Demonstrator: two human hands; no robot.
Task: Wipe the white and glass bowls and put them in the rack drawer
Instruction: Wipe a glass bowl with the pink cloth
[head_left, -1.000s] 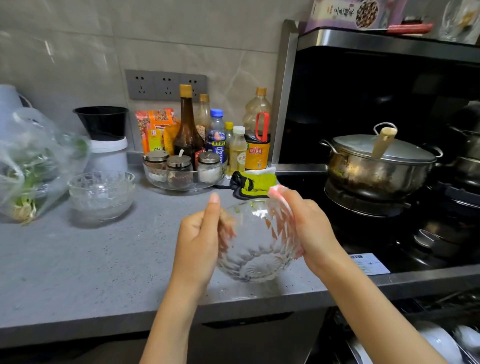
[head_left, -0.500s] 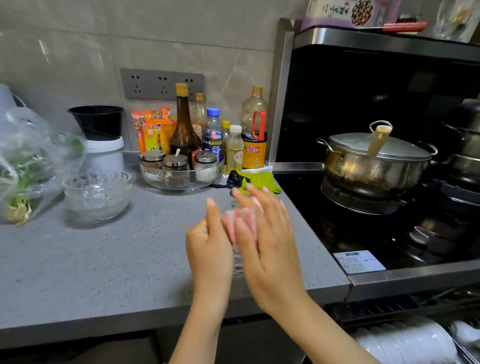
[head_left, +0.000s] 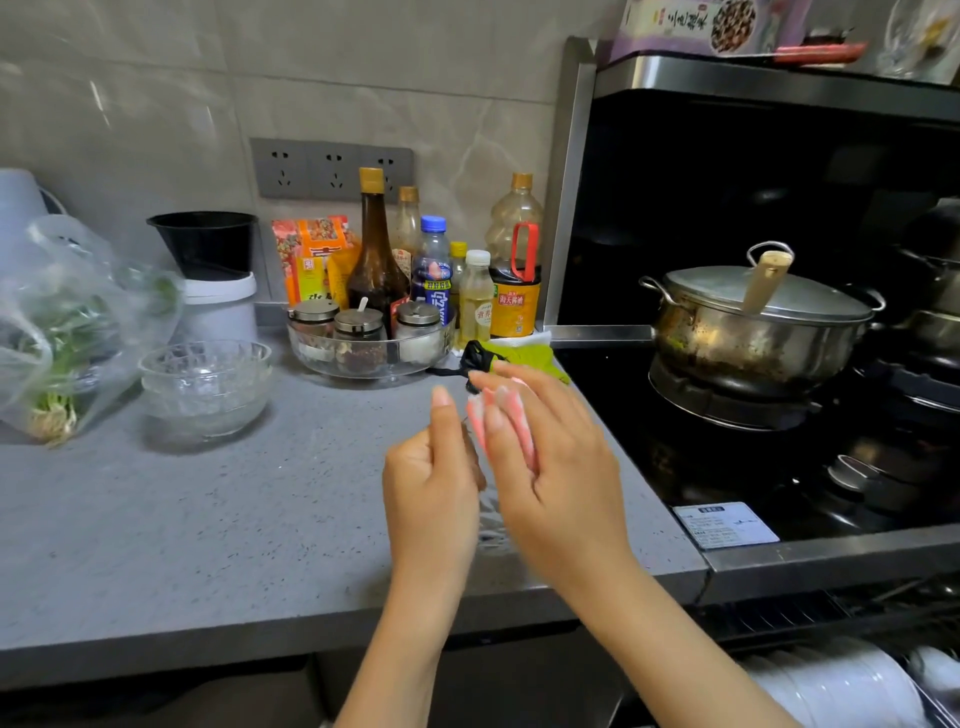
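As hands (head_left: 431, 488) (head_left: 556, 467) hold one bowl (head_left: 491, 527), three jars (head_left: 358, 326)

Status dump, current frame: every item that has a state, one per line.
glass bowl: tipped on edge, gripped by left hand.
pink cloth: pressed on the bowl under right hand.
stacked glass bowls: upright on counter, untouched.
pot: lid on.
spice jars: lids shut.
rack drawer: open, white dishes inside.
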